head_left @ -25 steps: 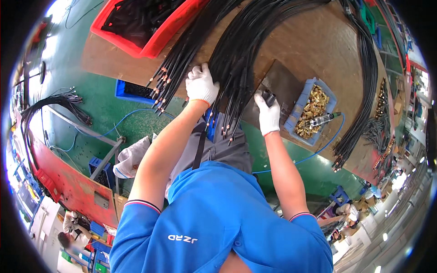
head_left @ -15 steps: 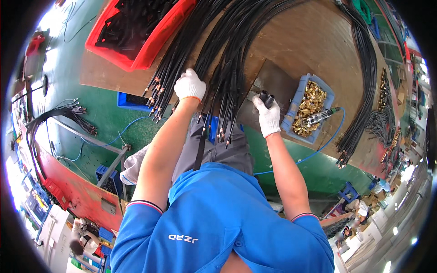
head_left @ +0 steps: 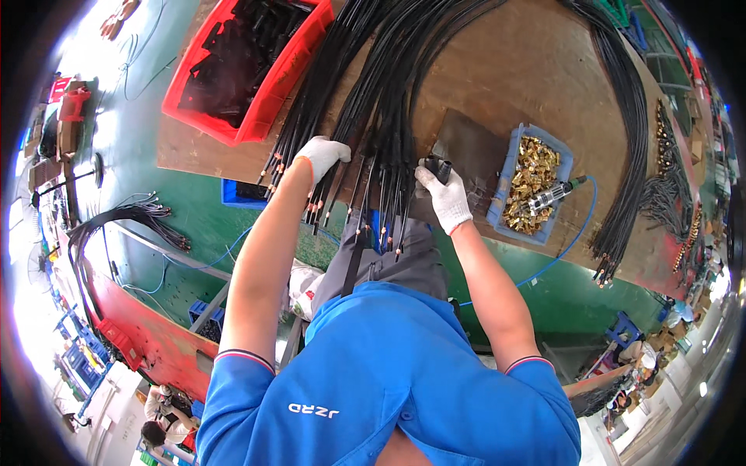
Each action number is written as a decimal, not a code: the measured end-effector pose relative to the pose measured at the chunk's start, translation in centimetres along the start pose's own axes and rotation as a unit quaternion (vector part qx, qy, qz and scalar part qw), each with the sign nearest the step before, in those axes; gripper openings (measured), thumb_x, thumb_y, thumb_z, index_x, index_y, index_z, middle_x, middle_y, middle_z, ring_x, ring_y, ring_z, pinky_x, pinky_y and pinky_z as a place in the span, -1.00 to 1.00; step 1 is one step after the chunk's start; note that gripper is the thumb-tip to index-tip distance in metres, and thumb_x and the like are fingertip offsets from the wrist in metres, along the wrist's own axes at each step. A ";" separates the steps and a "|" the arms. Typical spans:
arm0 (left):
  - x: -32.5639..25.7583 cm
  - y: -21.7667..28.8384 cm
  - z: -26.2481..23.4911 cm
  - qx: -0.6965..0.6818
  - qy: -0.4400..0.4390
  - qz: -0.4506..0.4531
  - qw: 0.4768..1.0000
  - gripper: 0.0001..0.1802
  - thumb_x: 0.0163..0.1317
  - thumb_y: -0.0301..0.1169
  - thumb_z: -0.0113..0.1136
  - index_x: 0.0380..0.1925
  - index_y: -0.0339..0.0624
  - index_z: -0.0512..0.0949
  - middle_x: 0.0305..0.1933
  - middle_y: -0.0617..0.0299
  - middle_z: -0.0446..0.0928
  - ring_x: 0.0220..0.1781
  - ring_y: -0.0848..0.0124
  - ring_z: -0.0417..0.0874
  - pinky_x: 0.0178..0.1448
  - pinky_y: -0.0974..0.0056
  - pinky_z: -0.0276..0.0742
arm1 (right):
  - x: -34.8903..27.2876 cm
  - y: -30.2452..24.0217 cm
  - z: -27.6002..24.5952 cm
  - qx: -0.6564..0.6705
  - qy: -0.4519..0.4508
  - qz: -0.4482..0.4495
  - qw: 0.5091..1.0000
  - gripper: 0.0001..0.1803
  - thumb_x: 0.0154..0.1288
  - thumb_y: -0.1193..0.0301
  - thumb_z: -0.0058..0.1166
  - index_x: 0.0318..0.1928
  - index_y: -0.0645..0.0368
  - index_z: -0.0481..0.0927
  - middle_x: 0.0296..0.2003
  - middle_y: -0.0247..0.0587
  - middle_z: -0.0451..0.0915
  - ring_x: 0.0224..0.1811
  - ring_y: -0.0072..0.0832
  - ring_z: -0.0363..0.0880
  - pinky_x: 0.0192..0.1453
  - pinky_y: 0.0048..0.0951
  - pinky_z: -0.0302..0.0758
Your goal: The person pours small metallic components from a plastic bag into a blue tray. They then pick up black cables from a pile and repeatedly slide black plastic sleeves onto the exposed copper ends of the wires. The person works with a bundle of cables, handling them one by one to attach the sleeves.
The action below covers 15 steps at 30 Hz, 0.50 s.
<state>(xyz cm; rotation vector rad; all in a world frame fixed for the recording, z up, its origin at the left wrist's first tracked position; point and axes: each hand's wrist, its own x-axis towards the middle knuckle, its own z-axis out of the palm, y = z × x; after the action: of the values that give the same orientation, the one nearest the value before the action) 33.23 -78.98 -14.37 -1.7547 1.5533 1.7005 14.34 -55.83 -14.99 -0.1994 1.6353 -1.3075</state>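
My left hand (head_left: 322,158), in a white glove, is closed at the edge of a bundle of black cables (head_left: 373,101) whose bare copper-coloured ends hang over the table's near edge. Its curled fingertips are on a cable there; how many strands they hold is hidden. To the right of this bundle, my gloved right hand (head_left: 449,200) is closed round short black tubular sleeves (head_left: 439,168), which stick up past the fingers. It hovers by a dark flat plate (head_left: 470,147) on the table.
A red bin (head_left: 247,133) of black sleeves stands at the far left. On the right, a blue tray (head_left: 501,186) holds brass-coloured fittings, with a metal air tool (head_left: 550,196) across it, its blue hose trailing. Another cable bundle (head_left: 622,155) lies farther right on the brown table (head_left: 536,58).
My left hand has moved right along the cable ends, turning its fingers toward them. My right hand has come slightly left and nearer, still with the sleeves. The whole view has shifted a little.
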 end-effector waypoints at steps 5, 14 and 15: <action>2.5 -2.8 1.8 0.255 0.123 0.126 0.951 -0.46 0.09 -0.15 0.40 -0.05 -0.39 0.69 0.00 -0.29 0.72 0.13 -0.19 0.74 0.23 -0.07 0.64 | 0.5 1.9 0.2 -0.060 0.006 -0.014 0.998 -0.70 0.35 0.19 0.47 -0.07 0.10 0.82 -0.35 -0.45 0.74 -0.37 -0.66 0.57 -0.18 -0.47 0.54; 1.7 -2.4 6.2 0.281 0.229 0.066 0.929 -0.57 0.07 -0.28 0.30 -0.09 -0.32 0.69 -0.13 -0.26 0.75 0.06 -0.13 0.79 0.15 -0.03 0.71 | -3.8 1.0 0.9 -0.136 0.006 0.021 0.990 -0.57 0.28 0.24 0.51 0.07 0.19 0.76 -0.13 -0.33 0.79 -0.12 -0.59 0.65 0.08 -0.46 0.57; 1.9 -2.5 5.4 0.262 0.201 0.082 0.940 -0.53 0.04 -0.26 0.32 -0.07 -0.34 0.70 -0.12 -0.28 0.75 0.06 -0.14 0.79 0.16 -0.02 0.71 | -4.2 0.8 0.9 -0.144 0.010 -0.009 0.990 -0.56 0.28 0.24 0.51 0.08 0.20 0.76 -0.12 -0.33 0.79 -0.11 -0.60 0.65 0.09 -0.46 0.57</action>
<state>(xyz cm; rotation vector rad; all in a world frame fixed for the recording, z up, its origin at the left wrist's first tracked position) 31.61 -74.79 -18.72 -1.7755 2.1284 0.8703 17.45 -53.33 -13.13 -0.3764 1.8387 -1.0845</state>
